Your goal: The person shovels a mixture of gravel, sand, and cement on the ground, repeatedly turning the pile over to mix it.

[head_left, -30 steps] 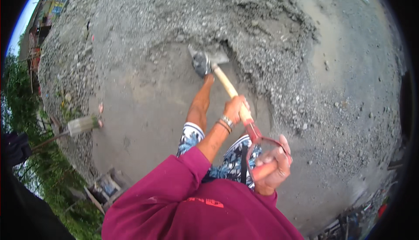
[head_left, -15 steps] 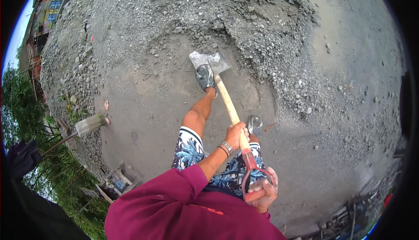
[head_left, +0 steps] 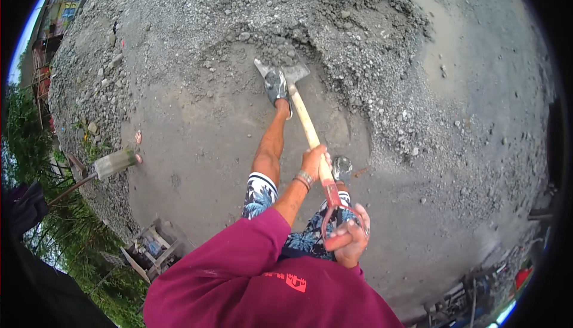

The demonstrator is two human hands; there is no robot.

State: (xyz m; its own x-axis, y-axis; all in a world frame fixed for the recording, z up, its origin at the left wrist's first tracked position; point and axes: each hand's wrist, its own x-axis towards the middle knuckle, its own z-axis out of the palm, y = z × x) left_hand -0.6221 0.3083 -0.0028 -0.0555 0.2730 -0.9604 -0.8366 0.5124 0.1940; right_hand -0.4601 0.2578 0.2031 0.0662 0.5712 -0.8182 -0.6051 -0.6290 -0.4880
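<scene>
A shovel (head_left: 307,119) with a pale wooden shaft and a red D-handle slants away from me. My left hand (head_left: 313,164) is wrapped round the shaft just above the red socket, a watch and a dark band on its wrist. At the D-handle, my right hand (head_left: 353,235) holds the grip, some fingers loosely curled. The metal blade (head_left: 296,72) is pushed into the edge of a gravel pile (head_left: 274,14), and grey gravel covers its front part. My left foot, in a dark patterned shoe (head_left: 276,85), presses on the blade's back edge.
My other shoe (head_left: 342,168) stands on the grey ground near the shaft. A muddy puddle (head_left: 444,47) lies far right. To the left are a pale cylinder on a stick (head_left: 115,164), a wooden box with odds and ends (head_left: 154,249) and green bushes (head_left: 77,268).
The blade has slid farther under the gravel, which now lies over its front. My left leg has straightened forward, and both hands have shifted slightly left and forward with the shovel.
</scene>
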